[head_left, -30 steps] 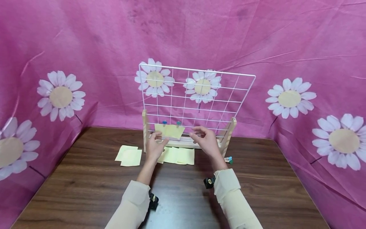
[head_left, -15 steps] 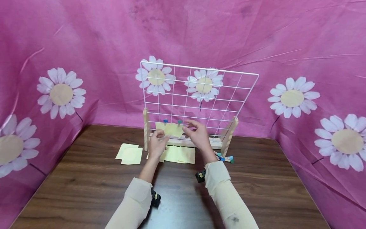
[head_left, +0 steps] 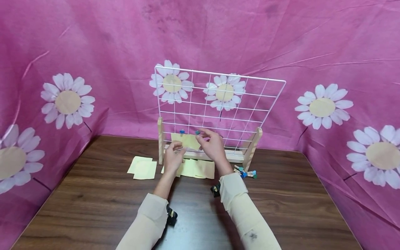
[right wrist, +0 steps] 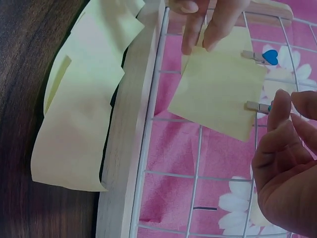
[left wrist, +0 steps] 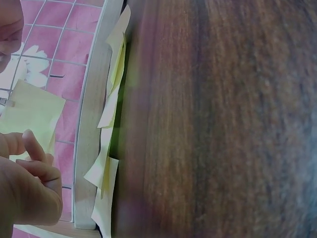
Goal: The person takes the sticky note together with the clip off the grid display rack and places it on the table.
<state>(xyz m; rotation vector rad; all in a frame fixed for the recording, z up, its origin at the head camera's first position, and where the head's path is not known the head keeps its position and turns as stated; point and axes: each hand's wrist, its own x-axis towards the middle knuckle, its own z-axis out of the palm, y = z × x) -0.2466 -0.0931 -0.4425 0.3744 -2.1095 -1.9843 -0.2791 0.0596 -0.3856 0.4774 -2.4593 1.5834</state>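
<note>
Two overlapping yellow sticky notes [head_left: 189, 140] hang on the lower part of a white wire grid panel [head_left: 232, 101]. Two mini clothespins fasten them along the top, one with a blue heart [right wrist: 270, 57] and one with a teal heart [head_left: 197, 132]. My left hand [head_left: 173, 158] pinches the lower edge of the notes between thumb and finger. Thumb and index finger of my right hand [head_left: 214, 145] close on the head of the teal-heart clothespin, mostly covering it in the right wrist view. In the left wrist view only a bit of the right hand [left wrist: 9, 32] shows.
The grid stands in a wooden base [head_left: 229, 158] with side posts. Before it lies a row of yellow notes [head_left: 204, 169] on the dark wooden table [head_left: 103, 194]. A smaller pile of notes [head_left: 145, 170] lies left, and several heart clothespins [head_left: 245, 172] lie right. Behind hangs a pink flowered cloth.
My right hand has moved left from beside the notes to the teal-heart clothespin. The right-hand note hangs straighter than before. My left hand stays at the notes' lower edge.
</note>
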